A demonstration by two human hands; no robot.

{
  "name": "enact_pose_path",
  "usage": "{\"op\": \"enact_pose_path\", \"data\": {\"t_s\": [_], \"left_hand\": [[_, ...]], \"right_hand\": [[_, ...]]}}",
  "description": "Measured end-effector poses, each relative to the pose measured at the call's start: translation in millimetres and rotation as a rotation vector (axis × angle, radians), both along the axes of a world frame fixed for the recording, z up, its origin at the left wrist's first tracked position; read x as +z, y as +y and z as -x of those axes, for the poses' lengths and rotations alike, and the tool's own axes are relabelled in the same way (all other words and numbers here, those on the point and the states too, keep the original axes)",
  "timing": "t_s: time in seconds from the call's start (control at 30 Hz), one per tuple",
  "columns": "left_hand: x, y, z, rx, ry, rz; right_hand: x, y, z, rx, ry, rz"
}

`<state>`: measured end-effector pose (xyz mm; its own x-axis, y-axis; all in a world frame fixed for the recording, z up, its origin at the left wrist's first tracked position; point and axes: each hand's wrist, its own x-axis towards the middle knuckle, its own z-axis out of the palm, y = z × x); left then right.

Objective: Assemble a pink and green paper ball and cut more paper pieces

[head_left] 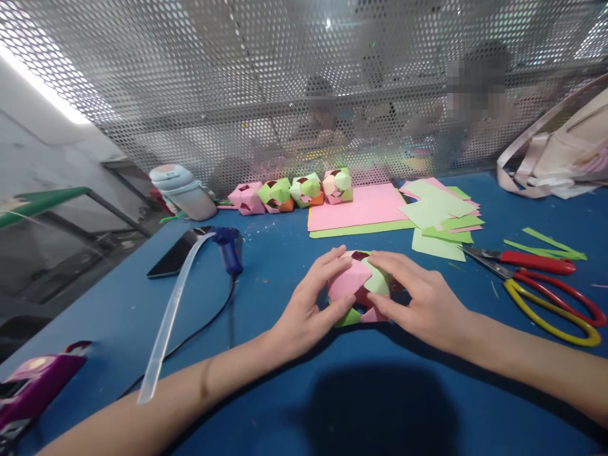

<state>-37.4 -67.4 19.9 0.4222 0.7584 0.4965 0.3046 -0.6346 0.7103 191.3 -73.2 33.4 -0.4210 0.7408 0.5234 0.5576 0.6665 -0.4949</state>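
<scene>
Between my two hands, low over the blue table, is a folded paper ball (351, 282) in pink, pale green and bright green, with gaps showing a dark inside. My left hand (313, 294) curves round its left side, thumb on the front and fingers over the top. From the right, my right hand (420, 294) presses on it with the thumb low and the fingers near the top. The ball's far side is hidden. Behind it, several similar folded paper balls (278, 194) stand in a row.
Pink sheets (356, 206) and cut green paper pieces (441, 209) lie behind my hands. Scissors (536, 272) with red and yellow handles are at right, near green strips (546, 244). Left are a blue glue gun (229, 250) with a long glue stick, a phone (178, 253) and a bottle (183, 192).
</scene>
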Motion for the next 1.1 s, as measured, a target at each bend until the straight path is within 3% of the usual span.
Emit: {"op": "enact_pose_path", "data": {"t_s": [0.6, 1.1], "left_hand": [[2.1, -3.6, -0.9, -0.001, 0.061, -0.076], [-3.3, -1.7, -1.5, -0.035, 0.057, -0.004]], "right_hand": [[-8.2, -9.4, -2.3, 0.057, -0.031, -0.073], [-12.2, -11.2, -0.9, 0.037, -0.094, -0.117]]}}
